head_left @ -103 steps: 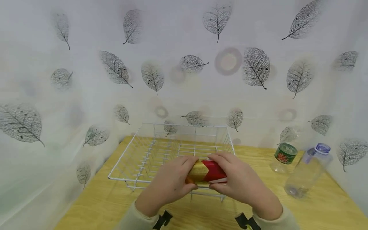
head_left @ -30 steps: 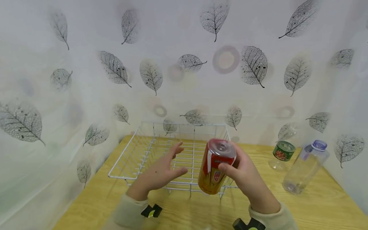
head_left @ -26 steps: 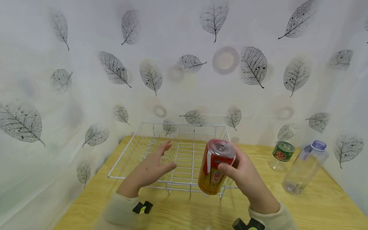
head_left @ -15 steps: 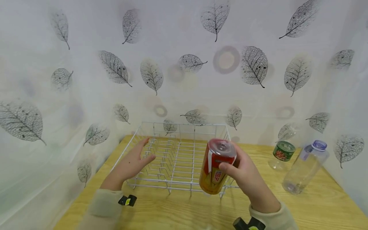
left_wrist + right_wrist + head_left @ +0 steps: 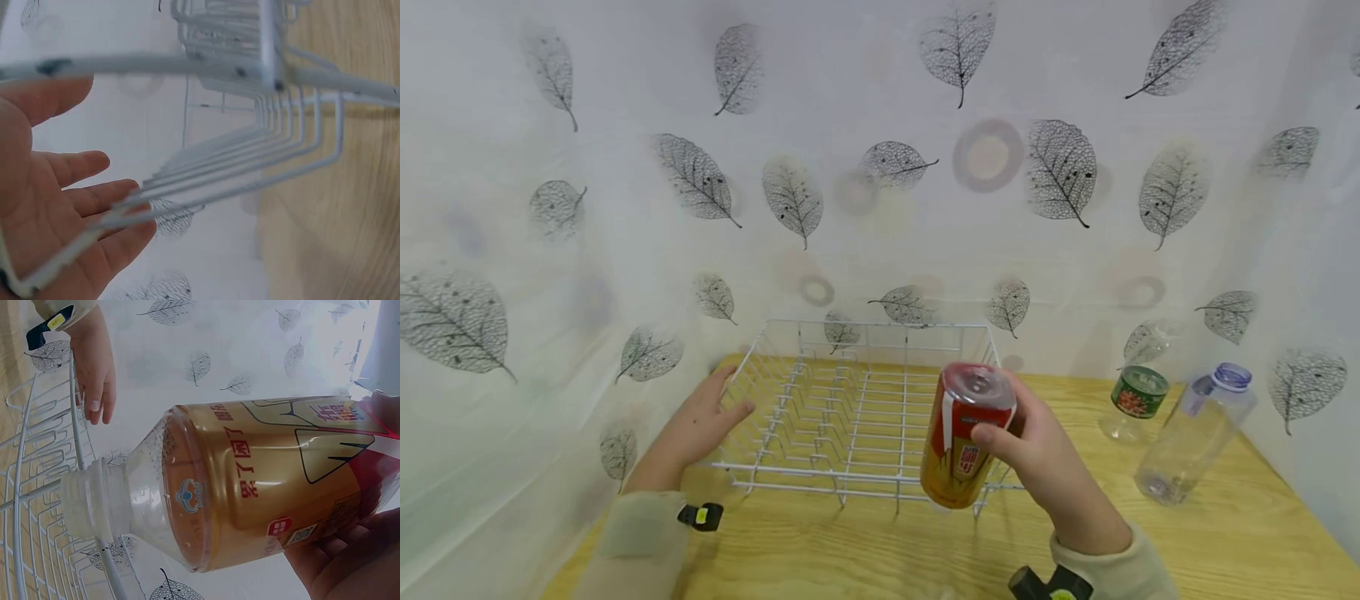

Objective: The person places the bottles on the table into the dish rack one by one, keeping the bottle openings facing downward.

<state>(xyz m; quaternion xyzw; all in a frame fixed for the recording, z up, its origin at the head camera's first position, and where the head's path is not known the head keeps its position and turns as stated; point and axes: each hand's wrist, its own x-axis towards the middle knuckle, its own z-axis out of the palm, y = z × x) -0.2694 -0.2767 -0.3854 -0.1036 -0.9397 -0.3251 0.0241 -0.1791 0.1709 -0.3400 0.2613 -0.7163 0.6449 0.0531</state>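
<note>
My right hand (image 5: 1037, 467) grips a plastic bottle (image 5: 966, 442) with a red and gold label, upside down over the front right of a white wire dish rack (image 5: 790, 469). Its base faces up; the right wrist view shows its clear, uncapped neck (image 5: 94, 500) reaching down toward the rack wires. The far-side fingers are partly hidden behind the bottle. My left hand (image 5: 696, 421) is at the rack's left side, fingers and thumb spread and holding nothing. In the left wrist view its palm (image 5: 37, 212) faces the rack's side wires (image 5: 225, 165).
Two clear bottles stand on the wooden table (image 5: 820, 550) to the right: one with a green label (image 5: 1138, 393), another with a purple neck ring (image 5: 1198, 442). A white leaf-patterned curtain (image 5: 880, 233) closes off the back and sides.
Earlier both hands held the bottle sideways over the rack. Now only the right hand holds it, upside down, while the left hand has let go and moved left to the rack's side.
</note>
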